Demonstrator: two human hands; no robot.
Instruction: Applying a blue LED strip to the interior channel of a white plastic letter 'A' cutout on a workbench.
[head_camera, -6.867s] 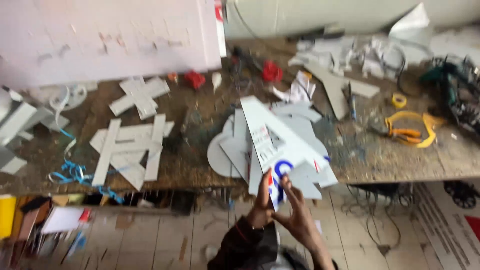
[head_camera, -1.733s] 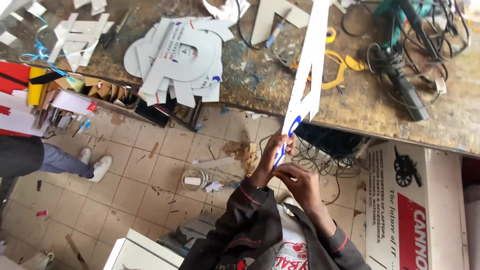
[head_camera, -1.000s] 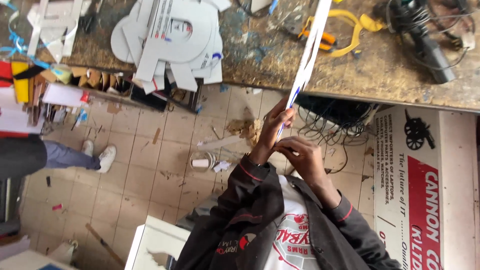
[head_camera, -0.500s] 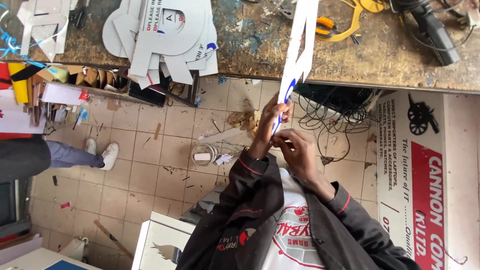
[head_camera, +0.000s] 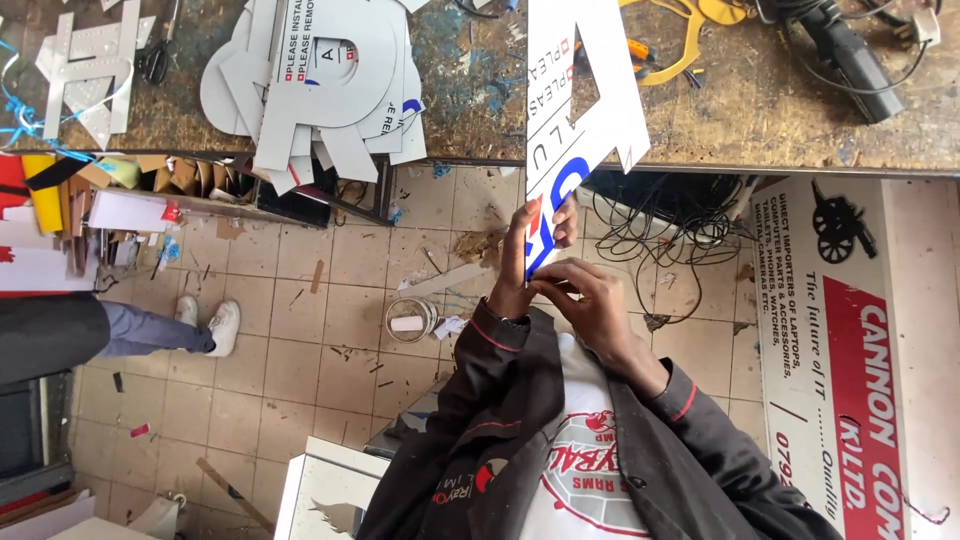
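- Overhead, a person in a dark jacket holds a white cut-out panel (head_camera: 580, 100) upright, its top lying across the front edge of the workbench (head_camera: 780, 120) and its lower tip hanging over the tiled floor (head_camera: 330, 330).
- Left hand (head_camera: 525, 255) grips the panel's lower tip, fingers pressed together along its blue-and-red printed end.
- Right hand (head_camera: 590, 300) sits just beside that tip, fingertips pinched at the panel's lower edge; whether they hold a film, a sticker or only the edge cannot be told.
- A stack of cut letters (head_camera: 320, 90) overhangs the front edge of the bench to the left, well apart from the hands.
- Yellow-handled pliers (head_camera: 680, 50) and a black power tool (head_camera: 840, 55) lie toward the bench's far side, with cables (head_camera: 660, 230) dangling below its front edge.
- A tape roll (head_camera: 410, 320) sits on the floor near the left elbow; another person's leg and white shoes (head_camera: 215, 325) stand to the left.
- Likely risks: the long panel, gripped only at its tip, could flex, crease or slide off the bench edge if the pinch pulls too hard, and a sharp cut edge could nick a fingertip.
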